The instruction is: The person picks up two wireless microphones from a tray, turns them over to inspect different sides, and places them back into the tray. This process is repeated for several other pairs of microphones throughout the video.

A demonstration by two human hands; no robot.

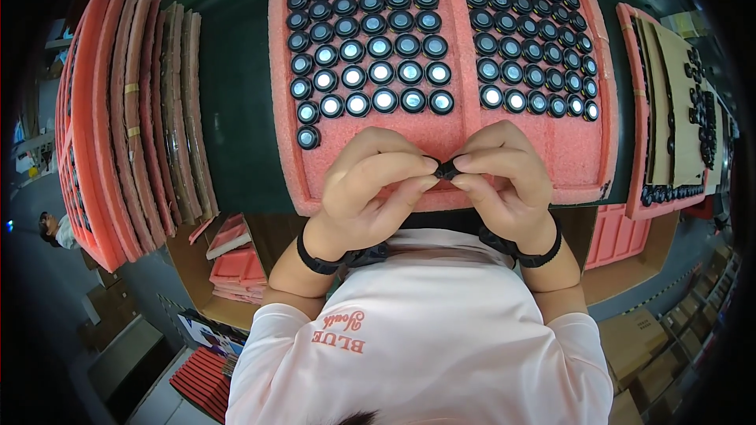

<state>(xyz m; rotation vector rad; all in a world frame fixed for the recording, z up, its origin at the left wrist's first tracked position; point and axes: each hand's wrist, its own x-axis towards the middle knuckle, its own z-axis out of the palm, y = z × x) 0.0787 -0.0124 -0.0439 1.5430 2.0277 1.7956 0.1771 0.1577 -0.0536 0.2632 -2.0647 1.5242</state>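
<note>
The small black part (446,169) was held above the near part of the pink foam tray (575,145), in the middle between the two hands. It was pinched by thumb and forefinger of the left hand (372,189), and in the same manner by the right hand (505,182) from the other side, presumably so that it was kept steady. Whether it was one piece or two could not be told, because much of it was covered. In the tray, black round parts (381,73) were set in close rows with silvery faces upward, likely for easy counting. At the left, foam trays (130,134) were stacked closely, probably to save room on the dark green table (236,71).
</note>
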